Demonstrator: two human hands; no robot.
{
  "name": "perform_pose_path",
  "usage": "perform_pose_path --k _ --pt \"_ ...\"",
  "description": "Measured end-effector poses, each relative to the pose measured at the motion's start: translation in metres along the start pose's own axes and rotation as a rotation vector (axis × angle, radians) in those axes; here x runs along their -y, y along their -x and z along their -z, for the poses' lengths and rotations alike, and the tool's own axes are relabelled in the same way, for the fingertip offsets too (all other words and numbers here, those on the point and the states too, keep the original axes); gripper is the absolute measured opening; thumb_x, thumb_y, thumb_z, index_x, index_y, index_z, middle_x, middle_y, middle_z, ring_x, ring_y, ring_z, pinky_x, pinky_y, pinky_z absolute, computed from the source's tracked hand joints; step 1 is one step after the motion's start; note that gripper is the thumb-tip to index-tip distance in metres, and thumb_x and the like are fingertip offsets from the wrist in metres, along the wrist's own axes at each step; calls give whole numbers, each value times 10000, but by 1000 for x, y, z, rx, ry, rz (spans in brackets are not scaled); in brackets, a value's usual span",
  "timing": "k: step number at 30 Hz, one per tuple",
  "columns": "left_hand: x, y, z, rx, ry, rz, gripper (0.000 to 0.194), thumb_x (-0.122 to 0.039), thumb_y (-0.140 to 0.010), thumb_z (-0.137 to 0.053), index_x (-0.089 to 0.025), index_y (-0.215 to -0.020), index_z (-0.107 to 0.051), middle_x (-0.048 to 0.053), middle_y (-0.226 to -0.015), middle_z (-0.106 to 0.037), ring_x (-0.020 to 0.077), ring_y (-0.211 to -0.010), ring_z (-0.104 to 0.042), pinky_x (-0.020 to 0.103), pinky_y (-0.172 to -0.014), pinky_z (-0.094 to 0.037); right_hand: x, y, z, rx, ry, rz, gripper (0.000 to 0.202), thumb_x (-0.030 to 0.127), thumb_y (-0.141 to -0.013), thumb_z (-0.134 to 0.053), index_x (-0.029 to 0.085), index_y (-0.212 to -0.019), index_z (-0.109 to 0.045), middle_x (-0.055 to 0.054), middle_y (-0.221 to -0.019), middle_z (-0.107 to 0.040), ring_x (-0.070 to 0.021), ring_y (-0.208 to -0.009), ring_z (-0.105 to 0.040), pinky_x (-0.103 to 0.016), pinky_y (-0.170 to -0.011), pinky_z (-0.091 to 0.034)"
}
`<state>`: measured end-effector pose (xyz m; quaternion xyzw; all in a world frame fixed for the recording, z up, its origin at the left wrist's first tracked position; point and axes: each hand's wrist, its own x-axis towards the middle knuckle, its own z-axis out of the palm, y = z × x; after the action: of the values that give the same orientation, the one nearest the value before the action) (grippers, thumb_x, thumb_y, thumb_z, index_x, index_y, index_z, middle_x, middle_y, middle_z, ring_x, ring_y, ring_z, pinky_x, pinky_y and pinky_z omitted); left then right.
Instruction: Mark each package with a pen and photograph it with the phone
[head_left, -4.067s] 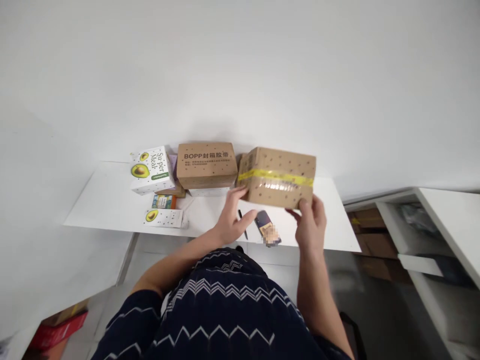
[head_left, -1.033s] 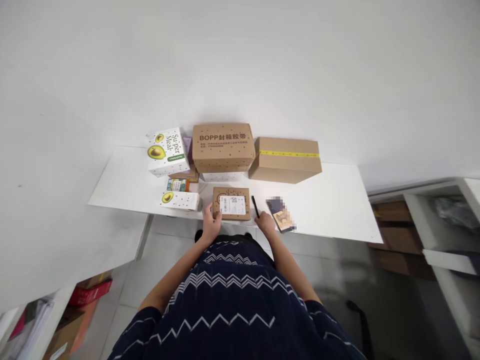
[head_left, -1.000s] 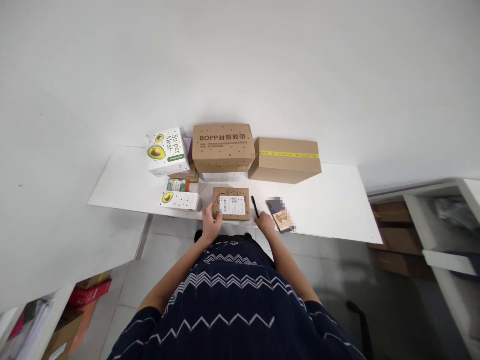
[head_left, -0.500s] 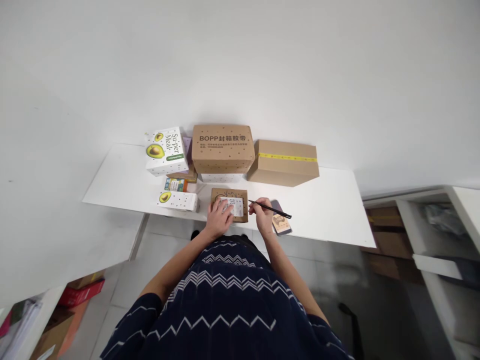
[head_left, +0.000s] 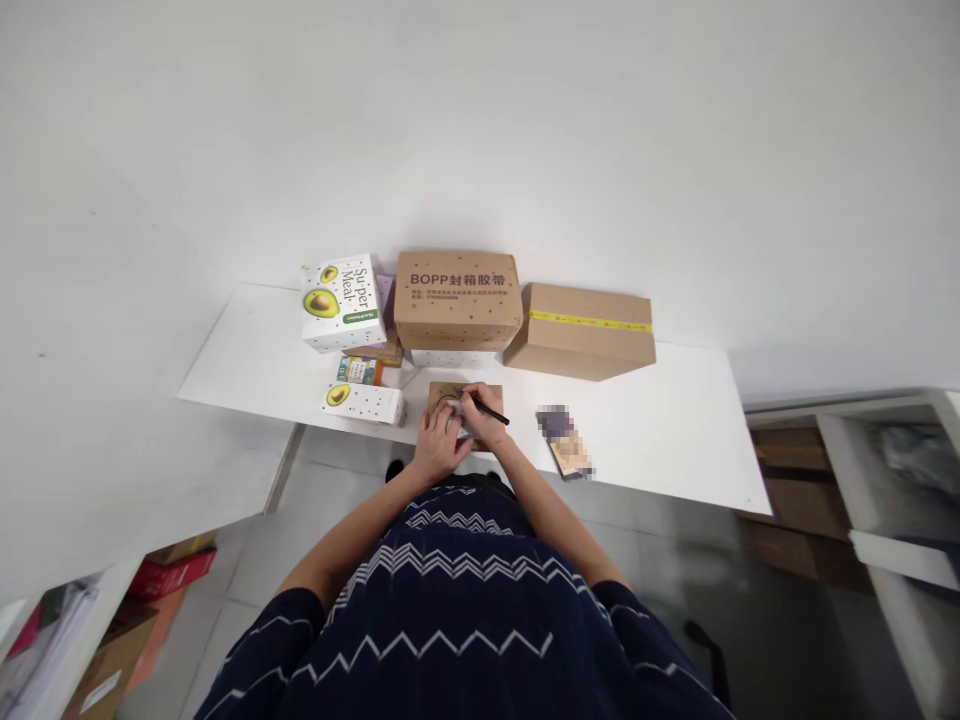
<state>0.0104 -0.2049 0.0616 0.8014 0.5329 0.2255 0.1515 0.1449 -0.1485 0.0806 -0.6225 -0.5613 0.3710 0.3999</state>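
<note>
A small brown cardboard box (head_left: pixel 491 392) lies near the front edge of the white table (head_left: pixel 660 430), with a white label on top, mostly covered by my hands. My left hand (head_left: pixel 441 442) rests on the box and label with its fingers apart. Close beside it on the right, my right hand (head_left: pixel 484 415) grips a black pen (head_left: pixel 493 411), tilted over the top of the box. The pen's tip is near the box's upper part. A phone (head_left: pixel 566 443) lies to the right of my right hand.
Behind stand a large printed brown box (head_left: pixel 457 300) and a box with yellow tape (head_left: pixel 589 335). A white avocado box (head_left: pixel 341 305), a long white box (head_left: pixel 364 402) and a small colourful box (head_left: pixel 360 370) are at the left. Shelves (head_left: pixel 847 470) stand at the far right.
My right hand has moved left with the pen, from beside the box to over it, close to my left hand. The whole view has shifted slightly.
</note>
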Motion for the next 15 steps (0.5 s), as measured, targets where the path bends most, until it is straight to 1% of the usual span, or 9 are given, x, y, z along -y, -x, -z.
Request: perform_pose_path --k 3,6,9,15 --pt "2 -1 -1 -2 7 -2 414 -409 -867 -610 -144 -1186 -624 237 -1311 -582 398 -1348 -461 591 -1115 -301 -1 -4 -2 -2 33 6 238 429 -817 -421 237 -797 -559 -12 -722 -640 -183 -685 -611 -319 -727 -518" --pt "3 0 -3 4 9 3 414 -418 -857 -622 -161 -1182 -625 224 -1314 -583 393 -1344 -469 587 -1129 -296 -3 -5 -1 4 47 8 236 431 -822 -410 246 -770 -547 -2 -693 -619 -181 -665 -589 -310 -708 -504" --pt "5 1 -4 14 4 6 419 -427 -859 -618 -164 -1185 -624 220 -1323 -579 393 -1357 -456 591 -1139 -283 -4 -5 -1 12 62 5 237 434 -822 -404 251 -767 -543 -3 -684 -614 -186 -664 -579 -309 -701 -496" --pt "5 2 -5 13 11 15 442 -442 -864 -607 -174 -1216 -616 205 -1343 -573 381 -1377 -434 577 -1161 -258 0 -3 0 31 91 -9 243 418 -832 -400 248 -795 -570 -9 -718 -652 -184 -659 -593 -296 -696 -504"
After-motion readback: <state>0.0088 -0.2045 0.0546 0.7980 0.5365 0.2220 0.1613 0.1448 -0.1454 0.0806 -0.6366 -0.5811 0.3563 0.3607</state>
